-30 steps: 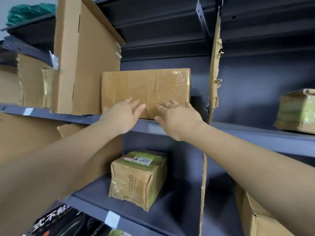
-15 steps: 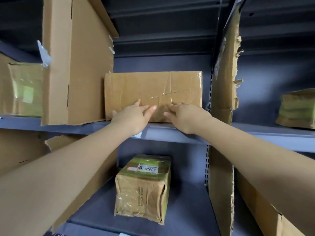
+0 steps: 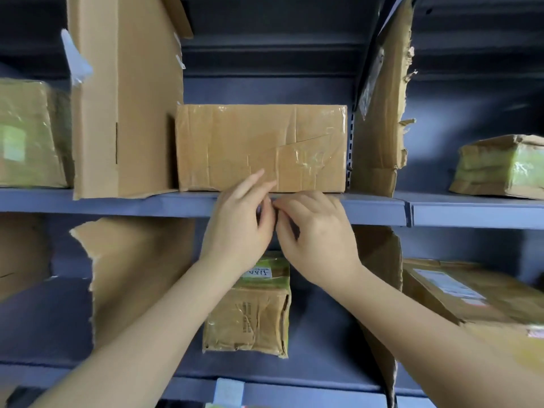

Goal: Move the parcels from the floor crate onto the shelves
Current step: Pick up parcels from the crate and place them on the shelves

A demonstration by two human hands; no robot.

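Head camera looks up at a dark blue-grey metal shelf [image 3: 117,203] whose front lip runs across the middle of the view. On it sits a wide, tape-wrapped brown cardboard parcel [image 3: 262,147], upright and square to the edge, its bottom front corner just behind the lip. To its left and touching it stands a tall, plain brown cardboard divider box [image 3: 126,98]; to its right, just beside it, a torn cardboard partition panel [image 3: 379,119] rises against the shelf upright.

Both bare hands meet in front of the shelf lip just below the parcel. The left hand [image 3: 238,228] is loosely curled, its index finger stretched up over the parcel's lower front edge, the other fingers bent toward the palm. The right hand [image 3: 316,234] is also half closed, fingertips pinched toward those of the left hand. Whether anything small is held between them cannot be told; neither hand grips the parcel.

On the lower shelf, partly behind the left wrist, stands a small brown parcel with green tape and a handwritten white label [image 3: 250,310]. Further taped parcels rest at far left [image 3: 29,134] and far right [image 3: 500,166] of the upper shelf.
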